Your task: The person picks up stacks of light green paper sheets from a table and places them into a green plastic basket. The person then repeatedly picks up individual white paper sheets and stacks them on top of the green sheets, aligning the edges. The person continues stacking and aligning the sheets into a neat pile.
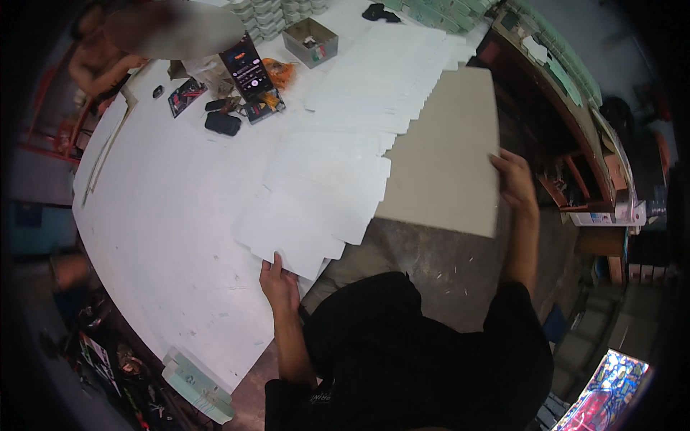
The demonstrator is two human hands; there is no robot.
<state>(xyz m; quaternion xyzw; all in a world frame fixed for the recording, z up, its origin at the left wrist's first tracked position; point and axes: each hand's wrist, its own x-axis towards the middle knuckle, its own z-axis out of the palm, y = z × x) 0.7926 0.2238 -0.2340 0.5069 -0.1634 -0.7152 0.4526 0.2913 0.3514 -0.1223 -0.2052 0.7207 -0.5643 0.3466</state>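
A long row of overlapping white cardboard sheets [338, 165] lies fanned across the white table [165, 215], from near me toward the far side. My left hand [279, 284] rests on the nearest sheet's edge, fingers on its corner. My right hand [514, 179] grips the right edge of a large grey-beige board [449, 158] that hangs past the table's edge over the floor. The board's left side sits under the white sheets.
At the far end stand a small open box [310, 41], a phone with a lit screen [246, 66], black small items [223, 123] and an orange object [280, 72]. Another person [108, 50] sits at far left. Stacked greenish flat boxes [445, 14] line the back; shelves at right.
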